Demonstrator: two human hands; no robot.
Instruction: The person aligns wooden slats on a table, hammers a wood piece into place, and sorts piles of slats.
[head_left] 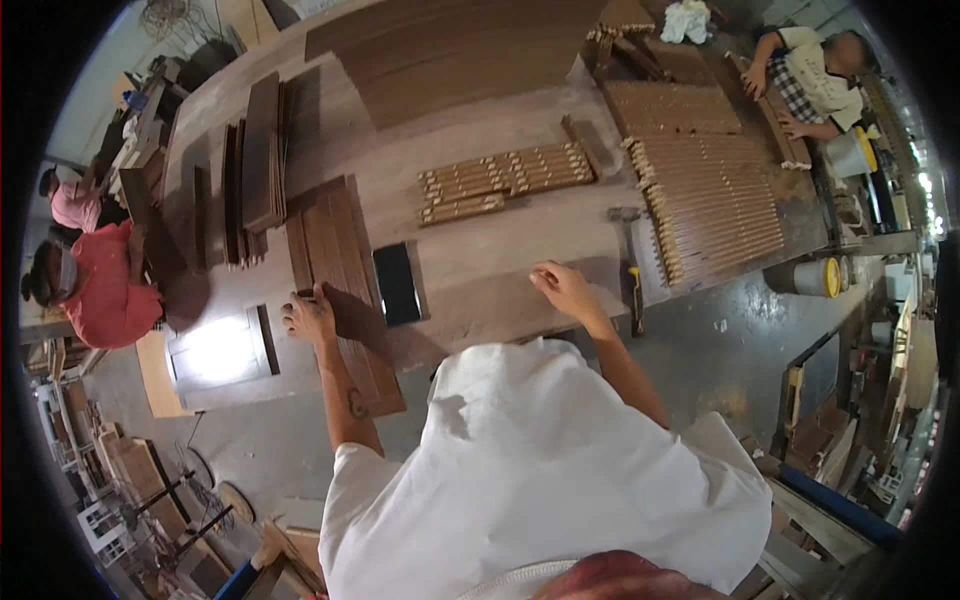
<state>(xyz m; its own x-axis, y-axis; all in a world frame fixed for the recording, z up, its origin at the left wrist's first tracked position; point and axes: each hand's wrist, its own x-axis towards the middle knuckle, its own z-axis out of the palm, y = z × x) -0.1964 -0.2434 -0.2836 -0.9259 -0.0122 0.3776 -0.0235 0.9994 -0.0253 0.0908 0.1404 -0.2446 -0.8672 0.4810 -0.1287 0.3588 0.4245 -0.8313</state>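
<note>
Pale-ended brown wooden slats (705,205) are already lined up; remaining work is unclear. On the tabletop (485,295), a long brown wooden panel (358,352) is laid by the left hand (310,320); its grasp and the right hand's (564,290) cannot be told.

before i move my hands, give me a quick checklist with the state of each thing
1. Left hand at the brown panel: ok; whether its grip is firm, cannot tell.
2. Right hand free: cannot tell; its fingers are curled and might hide something small.
3. Panel fully on the table: not ok; its near end sticks out past the edge.
4. Black flat rectangle apart from both hands: ok.
5. Slats with pale ends clear of both hands: ok.
</note>
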